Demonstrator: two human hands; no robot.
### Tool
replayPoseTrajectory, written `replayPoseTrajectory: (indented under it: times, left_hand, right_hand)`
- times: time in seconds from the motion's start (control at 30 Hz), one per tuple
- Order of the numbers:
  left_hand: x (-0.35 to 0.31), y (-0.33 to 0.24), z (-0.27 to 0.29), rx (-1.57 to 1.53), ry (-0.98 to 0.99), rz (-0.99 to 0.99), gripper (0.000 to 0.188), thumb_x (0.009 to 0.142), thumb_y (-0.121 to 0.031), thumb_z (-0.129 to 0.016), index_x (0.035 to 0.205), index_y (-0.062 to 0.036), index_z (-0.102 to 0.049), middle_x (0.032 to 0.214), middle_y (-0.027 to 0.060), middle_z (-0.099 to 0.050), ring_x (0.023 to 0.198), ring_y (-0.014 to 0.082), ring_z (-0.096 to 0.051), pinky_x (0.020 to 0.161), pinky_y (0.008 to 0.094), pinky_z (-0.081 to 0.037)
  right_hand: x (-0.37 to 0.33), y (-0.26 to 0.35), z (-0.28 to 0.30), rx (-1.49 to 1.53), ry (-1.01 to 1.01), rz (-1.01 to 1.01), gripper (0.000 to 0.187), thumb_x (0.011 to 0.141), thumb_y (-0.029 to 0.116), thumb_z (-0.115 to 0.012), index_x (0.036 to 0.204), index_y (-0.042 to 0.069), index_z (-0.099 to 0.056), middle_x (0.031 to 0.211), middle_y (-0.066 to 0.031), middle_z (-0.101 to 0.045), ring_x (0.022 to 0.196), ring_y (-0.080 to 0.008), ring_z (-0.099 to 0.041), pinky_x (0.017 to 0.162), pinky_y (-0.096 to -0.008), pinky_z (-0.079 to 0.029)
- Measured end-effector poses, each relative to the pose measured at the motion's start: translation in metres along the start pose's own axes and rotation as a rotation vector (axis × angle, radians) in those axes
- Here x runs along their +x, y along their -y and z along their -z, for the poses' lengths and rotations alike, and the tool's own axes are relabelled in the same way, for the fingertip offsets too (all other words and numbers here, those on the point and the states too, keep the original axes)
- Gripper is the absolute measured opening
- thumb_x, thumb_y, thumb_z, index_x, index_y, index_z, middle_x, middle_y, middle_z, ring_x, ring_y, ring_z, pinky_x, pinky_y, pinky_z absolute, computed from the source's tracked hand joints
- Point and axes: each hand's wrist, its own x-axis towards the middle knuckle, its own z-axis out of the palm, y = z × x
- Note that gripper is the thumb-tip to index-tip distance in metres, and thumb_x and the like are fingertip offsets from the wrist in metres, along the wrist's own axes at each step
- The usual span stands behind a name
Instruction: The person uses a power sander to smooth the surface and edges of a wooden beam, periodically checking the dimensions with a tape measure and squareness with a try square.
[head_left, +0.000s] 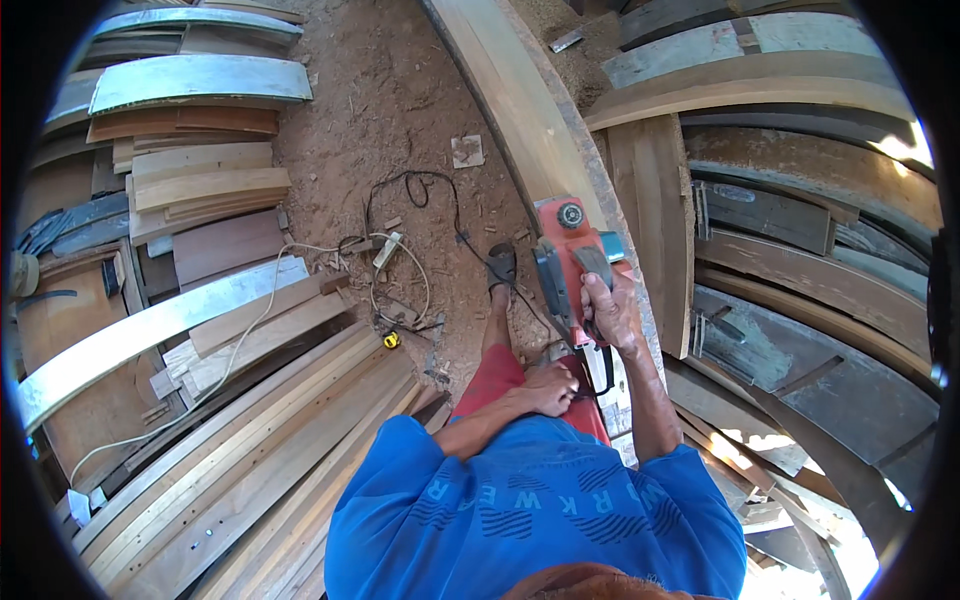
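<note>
A red electric planer (580, 260) with a black round knob at its far end sits on a long pale wooden board (520, 110). My right hand (612, 308) is wrapped round the planer's handle. Close to my body, beside the planer's rear end, my left hand (548, 388) is closed with curled fingers. What it holds, if anything, I cannot make out. A black cord (452, 205) loops over the ground to my left and runs toward the planer.
A white power strip (387, 250) and a yellow tape measure (391, 340) lie on the shaving-strewn dirt floor (370, 90). Stacked planks (250, 450) fill the left side. More boards (800, 260) are piled on the right. My foot (502, 263) stands beside the bench.
</note>
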Motion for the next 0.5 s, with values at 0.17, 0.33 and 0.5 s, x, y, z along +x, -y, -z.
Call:
replayPoseTrajectory:
  times: [0.17,0.33,0.5]
  left_hand:
    - [-0.041,0.041,0.047,0.277,-0.043,0.263,0.018,0.07,-0.019,-0.066,0.082,-0.0069,-0.063,0.079,0.0165,-0.067,0.08,0.0388,-0.066,0.071,0.0522,-0.052]
    - [-0.075,0.083,0.059,0.225,-0.034,0.55,0.019,0.072,-0.018,-0.068,0.086,-0.0077,-0.062,0.086,0.0176,-0.069,0.084,0.0381,-0.067,0.077,0.0495,-0.052]
    - [-0.085,0.095,0.058,0.208,-0.066,0.651,0.021,0.073,-0.018,-0.068,0.091,-0.0072,-0.063,0.09,0.018,-0.069,0.088,0.0374,-0.067,0.081,0.0491,-0.052]
  right_hand:
    - [0.003,-0.013,0.002,-0.03,0.011,-0.022,0.05,0.097,0.05,-0.062,0.098,0.0,-0.061,0.067,-0.0021,-0.058,0.055,-0.0097,-0.055,0.051,-0.0285,-0.046]
    - [0.024,-0.014,0.002,-0.078,0.003,-0.003,0.052,0.096,0.051,-0.063,0.1,-0.001,-0.062,0.068,-0.0028,-0.059,0.056,-0.0106,-0.056,0.05,-0.0289,-0.046]
    - [0.05,-0.008,-0.01,-0.101,-0.023,0.006,0.05,0.097,0.049,-0.063,0.101,-0.001,-0.063,0.066,-0.0032,-0.058,0.054,-0.0114,-0.057,0.05,-0.0299,-0.047]
